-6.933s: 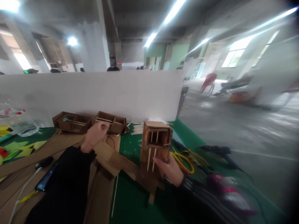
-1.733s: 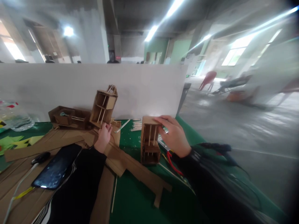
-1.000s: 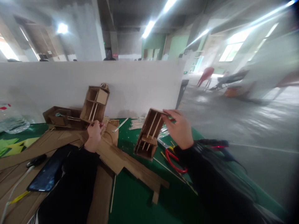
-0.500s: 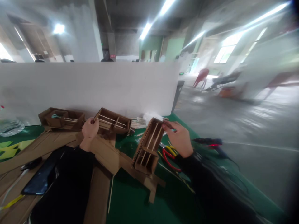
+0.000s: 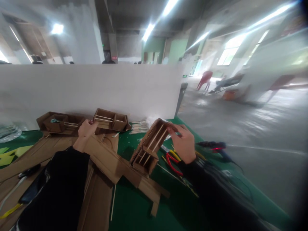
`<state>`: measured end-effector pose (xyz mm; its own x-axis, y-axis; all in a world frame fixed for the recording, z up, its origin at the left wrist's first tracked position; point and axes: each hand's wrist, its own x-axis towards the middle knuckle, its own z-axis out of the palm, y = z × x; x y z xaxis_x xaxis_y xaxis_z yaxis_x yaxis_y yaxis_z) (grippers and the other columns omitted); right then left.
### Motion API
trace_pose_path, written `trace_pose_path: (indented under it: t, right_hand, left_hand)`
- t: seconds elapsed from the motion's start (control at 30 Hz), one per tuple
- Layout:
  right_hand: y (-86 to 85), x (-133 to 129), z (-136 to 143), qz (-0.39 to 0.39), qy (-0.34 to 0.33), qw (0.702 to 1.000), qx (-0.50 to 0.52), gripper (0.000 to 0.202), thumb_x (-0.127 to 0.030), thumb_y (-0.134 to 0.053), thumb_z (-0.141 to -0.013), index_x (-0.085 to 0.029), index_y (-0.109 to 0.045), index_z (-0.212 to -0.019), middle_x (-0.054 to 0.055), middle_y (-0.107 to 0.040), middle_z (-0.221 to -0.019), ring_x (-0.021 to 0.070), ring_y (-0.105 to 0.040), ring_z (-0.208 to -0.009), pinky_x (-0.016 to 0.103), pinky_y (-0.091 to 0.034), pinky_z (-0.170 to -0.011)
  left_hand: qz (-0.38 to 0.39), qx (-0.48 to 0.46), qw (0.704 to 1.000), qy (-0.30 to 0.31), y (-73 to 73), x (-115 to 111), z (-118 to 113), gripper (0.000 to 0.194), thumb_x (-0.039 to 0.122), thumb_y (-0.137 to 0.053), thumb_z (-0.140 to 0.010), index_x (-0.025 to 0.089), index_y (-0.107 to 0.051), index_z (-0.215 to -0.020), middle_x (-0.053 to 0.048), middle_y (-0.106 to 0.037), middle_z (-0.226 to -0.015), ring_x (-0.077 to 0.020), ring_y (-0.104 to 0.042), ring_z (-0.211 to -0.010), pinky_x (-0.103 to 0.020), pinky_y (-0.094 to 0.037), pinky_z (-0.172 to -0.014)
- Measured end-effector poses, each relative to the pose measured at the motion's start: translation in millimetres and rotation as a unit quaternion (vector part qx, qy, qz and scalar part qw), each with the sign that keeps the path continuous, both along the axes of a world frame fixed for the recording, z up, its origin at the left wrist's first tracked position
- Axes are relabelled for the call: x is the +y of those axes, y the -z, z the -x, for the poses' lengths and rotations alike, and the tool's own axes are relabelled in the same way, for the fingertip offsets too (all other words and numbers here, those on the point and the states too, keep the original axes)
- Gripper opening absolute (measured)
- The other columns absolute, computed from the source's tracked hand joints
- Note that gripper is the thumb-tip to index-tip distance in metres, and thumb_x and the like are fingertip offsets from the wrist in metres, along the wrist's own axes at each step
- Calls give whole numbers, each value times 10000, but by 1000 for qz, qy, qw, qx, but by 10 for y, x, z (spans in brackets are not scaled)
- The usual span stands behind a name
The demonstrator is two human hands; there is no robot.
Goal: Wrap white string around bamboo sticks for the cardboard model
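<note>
My left hand (image 5: 86,130) is closed on the near left end of a cardboard box (image 5: 110,123), an open, divided one with thin wooden sticks across it, close to the white partition. Tilted over the green table is a second divided cardboard box (image 5: 143,150), also with sticks inside. My right hand (image 5: 183,141) pinches its upper right edge. To the left stands a third cardboard box (image 5: 48,123), touching nothing of mine, with a smaller compartment and sticks in it. Flat cardboard pieces (image 5: 103,157) lie under and in front of the boxes.
Red-handled scissors (image 5: 173,165) and a hot glue gun (image 5: 218,147) lie on the right. Loose sticks (image 5: 139,127) and clear plastic are by the white partition (image 5: 96,86). A phone (image 5: 32,191), a cable and yellow paper (image 5: 22,150) are at left.
My left hand has shifted left and the box it holds now sits further left, nearer the partition. The box in my right hand has tilted, its lower end rising a little.
</note>
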<state>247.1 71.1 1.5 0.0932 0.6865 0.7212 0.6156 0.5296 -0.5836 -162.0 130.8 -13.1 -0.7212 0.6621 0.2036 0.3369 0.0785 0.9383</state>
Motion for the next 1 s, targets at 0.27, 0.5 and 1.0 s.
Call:
trace_pose_path:
  t: [0.27, 0.5, 1.0]
  right_hand:
    - [45, -77, 46, -135, -35, 989, -49, 306, -168, -578, -863, -273, -668, -1136, 65, -635, -1106, 235, -588, -1049, 418, -499, -918]
    - [43, -156, 229, -141, -88, 984, -58, 391, -99, -550, -844, -323, -648, -1150, 42, -631, -1120, 230, -597, -1047, 420, -511, -903]
    - [64, -142, 483, -153, -161, 975, -23, 417, -60, -522, -827, -308, -648, -1138, 47, -631, -1134, 216, -585, -1074, 418, -502, -939]
  left_hand:
    - [-28, 142, 987, 65, -414, -349, -394, 121, 154, -496, -786, 210, -531, -685, -43, -605, -772, -285, -561, -932, -398, -389, -886]
    - [-130, -65, 884, 443, -742, -569, -1326, 221, 64, -478, -835, 214, -476, -998, -18, -685, -891, -152, -606, -721, -242, -449, -604]
    - [-169, -205, 787, 557, -752, -566, -1915, 68, 260, -549, -886, 214, -499, -877, -53, -650, -1183, -206, -664, -967, -365, -476, -880]
